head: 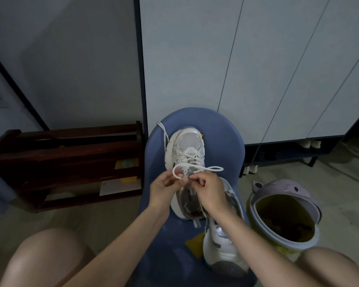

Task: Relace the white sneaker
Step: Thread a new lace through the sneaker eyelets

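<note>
The sneaker [186, 154] lies on a blue stool [222, 141], toe pointing to twelve o'clock and heel toward the person, with its lace [197, 168] crossed through the eyelets up the front. Both hands meet over the tongue. The left hand [164, 189] has its grip clamped on a loop of the lace at about nine o'clock from the knot, thumb and fingers pinching it. The right hand [208, 189] has its grip pinched on the lace right beside the left, and a second loop runs out from it toward three o'clock, lying across the stool's seat. One loose end of the lace trails off past the toe toward eleven o'clock. A second shoe [222, 245] lies on the stool at five o'clock from the sneaker, partly under the right forearm and touching the sneaker's heel end. On the floor at four o'clock stands a lilac bin [286, 195] with its lid tipped open. A dark wooden rack [66, 160] sits at nine o'clock against the wall, and pale cabinet doors [257, 69] rise behind the stool.
</note>
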